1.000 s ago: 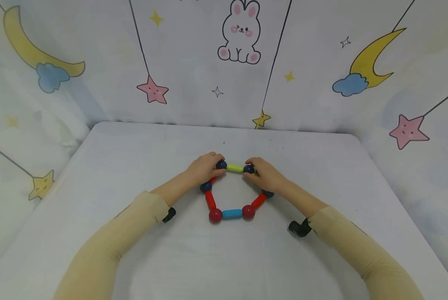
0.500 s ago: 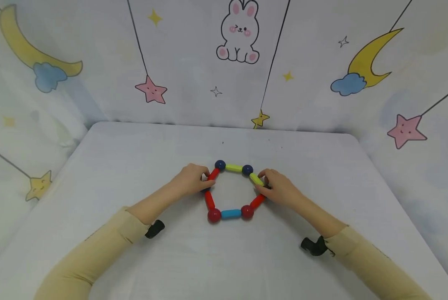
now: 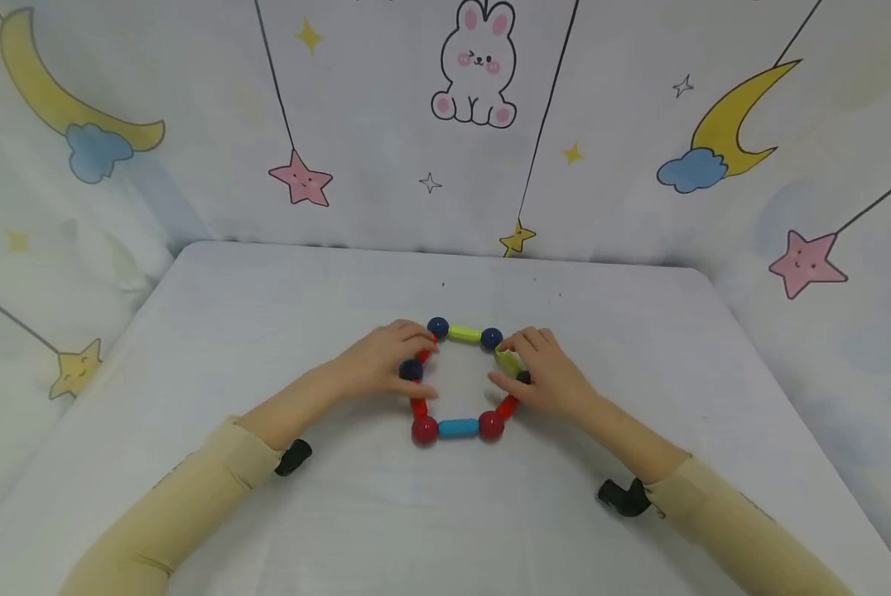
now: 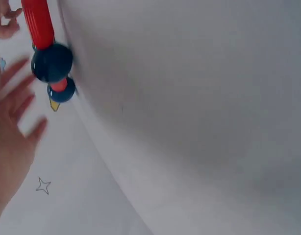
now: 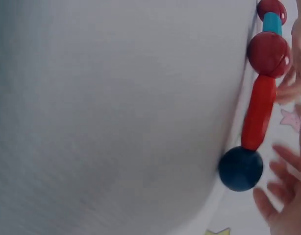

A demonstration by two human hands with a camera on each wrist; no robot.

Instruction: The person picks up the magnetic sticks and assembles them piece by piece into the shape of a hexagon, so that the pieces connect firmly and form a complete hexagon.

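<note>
A ring of balls and rods lies on the white table. Four corners aside, its far side has a yellow-green rod (image 3: 464, 334) between two dark blue balls, and its near side a light blue rod (image 3: 458, 428) between two red balls. My left hand (image 3: 367, 364) spreads around the left dark blue ball (image 3: 411, 369), fingers over the upper red rod (image 3: 426, 353), thumb by the lower red rod (image 3: 419, 408). Opposite, my right hand (image 3: 550, 377) spreads around the right dark blue ball (image 5: 241, 168), partly covering a second yellow-green rod (image 3: 509, 362). Both wrist views show loosely extended fingers beside the balls.
The white tabletop (image 3: 445, 513) extends around the ring. Behind it hangs a white cloth (image 3: 386, 99) printed with a rabbit, stars and moons. A black wrist device (image 3: 624, 497) shows under the right sleeve, another black device (image 3: 293, 457) under the left.
Both hands have come from the far dark blue balls back to the ring's sides, and their fingers have spread. The right side ball has shifted slightly inward, so the ring looks narrower.
</note>
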